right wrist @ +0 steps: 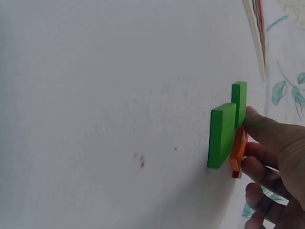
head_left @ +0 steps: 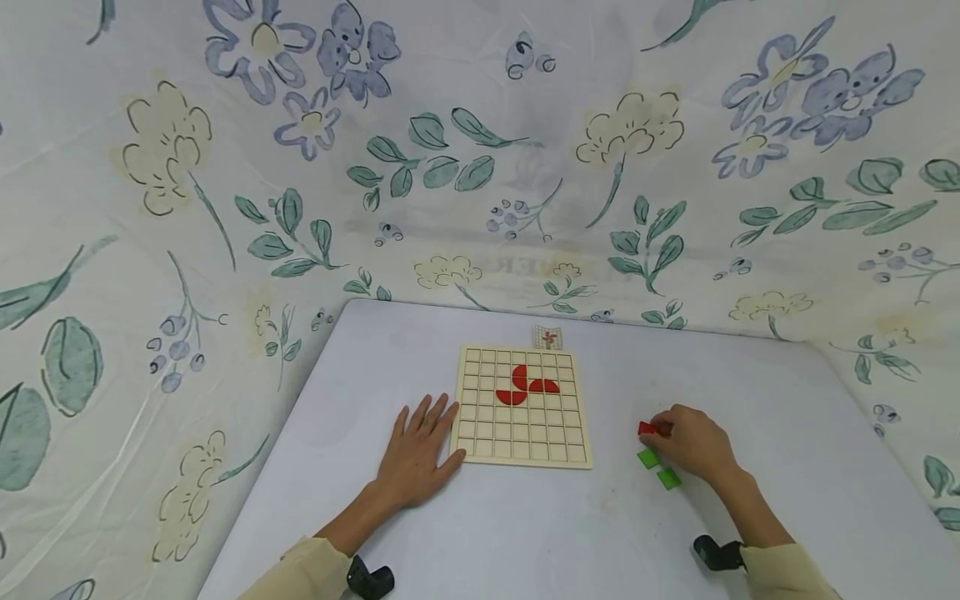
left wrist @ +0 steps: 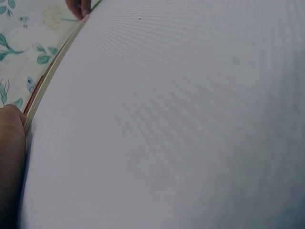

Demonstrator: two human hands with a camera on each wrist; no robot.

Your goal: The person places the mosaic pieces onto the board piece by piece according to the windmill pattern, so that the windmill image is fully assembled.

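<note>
My left hand (head_left: pixel 416 462) lies with fingers spread on the white table, its fingertips and thumb at the left edge of a wooden grid board (head_left: pixel 525 433). Red rounded pieces (head_left: pixel 512 398) form a pinwheel-like group in the board's upper middle. To the right of the board, my right hand (head_left: pixel 693 442) pinches a red block (head_left: pixel 647 428) between thumb and fingers. Orange-red block sides (right wrist: pixel 238 152) show at those fingertips in the right wrist view, partly hidden by the fingers. Two flat green squares (head_left: pixel 669 477) lie right beside it on the table.
A small card with a red pattern (head_left: pixel 548 337) lies just behind the board. The white table (head_left: pixel 525 533) meets a flowered cloth (head_left: pixel 480 225) at its back and sides. Black devices (head_left: pixel 716 553) sit at both wrists.
</note>
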